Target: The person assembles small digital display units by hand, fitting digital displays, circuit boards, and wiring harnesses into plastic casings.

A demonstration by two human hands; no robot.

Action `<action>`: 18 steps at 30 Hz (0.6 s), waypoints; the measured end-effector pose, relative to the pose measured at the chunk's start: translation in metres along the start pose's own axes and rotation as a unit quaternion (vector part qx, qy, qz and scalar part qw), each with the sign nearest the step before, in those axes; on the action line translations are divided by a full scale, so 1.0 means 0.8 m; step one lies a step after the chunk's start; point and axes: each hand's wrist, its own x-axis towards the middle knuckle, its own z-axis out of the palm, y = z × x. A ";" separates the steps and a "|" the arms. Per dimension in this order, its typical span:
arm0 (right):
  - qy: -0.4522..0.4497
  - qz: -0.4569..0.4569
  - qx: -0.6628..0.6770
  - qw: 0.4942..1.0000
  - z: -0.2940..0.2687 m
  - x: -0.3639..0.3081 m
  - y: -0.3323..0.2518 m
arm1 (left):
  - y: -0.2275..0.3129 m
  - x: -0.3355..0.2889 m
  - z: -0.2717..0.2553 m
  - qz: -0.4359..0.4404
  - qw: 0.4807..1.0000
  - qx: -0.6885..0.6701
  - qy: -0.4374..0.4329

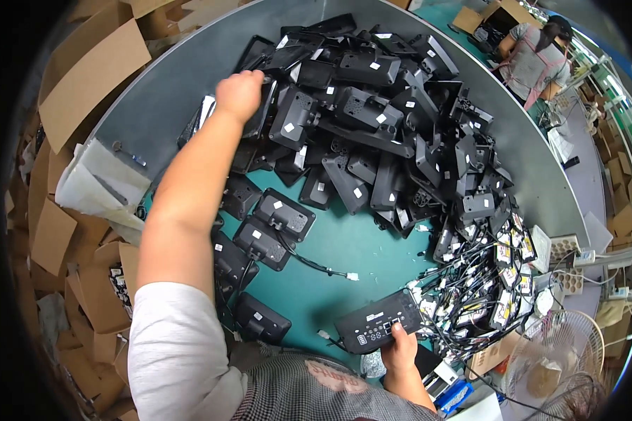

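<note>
My right hand point(400, 351) grips a flat black control panel point(361, 324) near the table's front edge. Its thumb lies on the face, which carries white icons and small square keys. A cable with a white plug sticks out at the panel's left end. At the far left of a big heap of black plastic housings point(369, 112), my left hand point(239, 96) is closed beside the upper edge of an upright dark housing point(263, 112). What its fingers hold is hidden. Several loose housings point(285, 214) lie below my left forearm, one trailing a cable with a white connector point(352, 276).
A tangle of cables and small labelled parts point(463, 295) covers the table's right side. Grey walling point(541, 182) curves around the green tabletop point(372, 256). Cardboard boxes point(95, 84) crowd the left. A fan point(555, 354) stands lower right; another person point(537, 63) works beyond the wall.
</note>
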 end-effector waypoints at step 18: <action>-0.018 0.065 0.148 0.987 0.050 -0.052 0.015 | 0.159 -0.358 -0.301 0.406 0.806 -0.428 -0.051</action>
